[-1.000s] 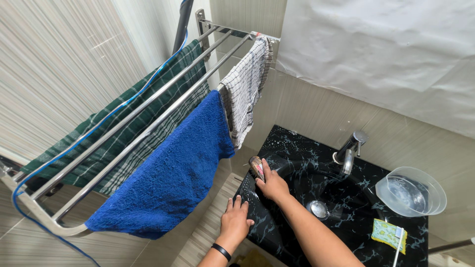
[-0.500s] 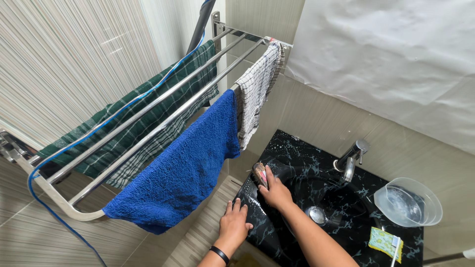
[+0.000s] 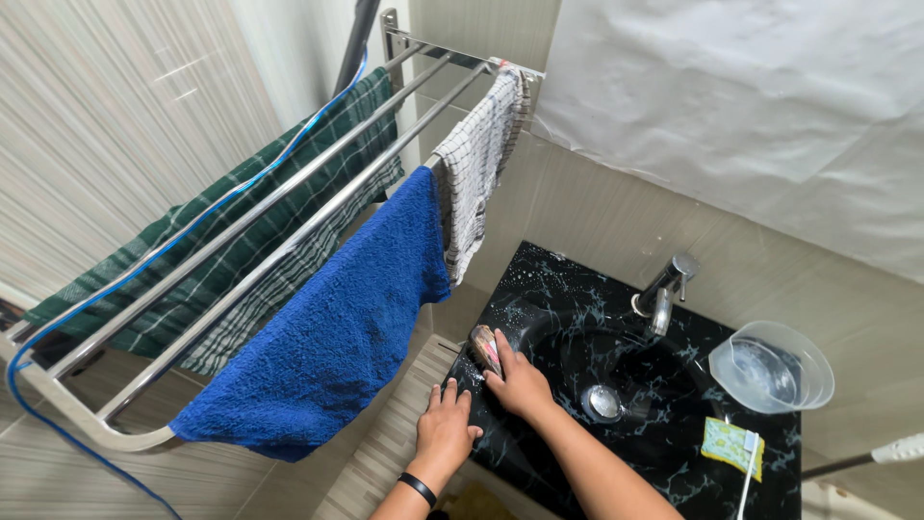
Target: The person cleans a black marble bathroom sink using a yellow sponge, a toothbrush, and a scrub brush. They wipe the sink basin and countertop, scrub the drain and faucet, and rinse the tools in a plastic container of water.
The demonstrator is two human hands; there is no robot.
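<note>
1. The right hand point(image 3: 520, 383) is gripping a scrub sponge point(image 3: 484, 349) and pressing it onto the near-left corner of the black marble-look sink point(image 3: 539, 289). The fingers are wrapping over the top of the sponge, so that's a proper grasp.
2. The left hand point(image 3: 445, 430) is lying flat with its fingers spread on the sink's left edge, holding nothing, just bracing. There's a black wristband point(image 3: 418, 488) on that arm.
3. The sink surface is looking wet and soapy, with foam specks towards the far-left corner. Honestly, that's where I'd say it could go wrong: the bracing palm is sitting right on the edge of a slick surface, so a hard push on the sponge could make either hand skid off.
4. A blue towel point(image 3: 327, 337) is hanging off the metal drying rack point(image 3: 241, 279) just left of the hands, low enough that splashes or a swinging elbow could hit it.
5. Over on the right, a clear plastic bowl point(image 3: 773, 366) is sitting beside the tap point(image 3: 664, 289), with a yellow-green sponge point(image 3: 731, 446) nearer.
</note>
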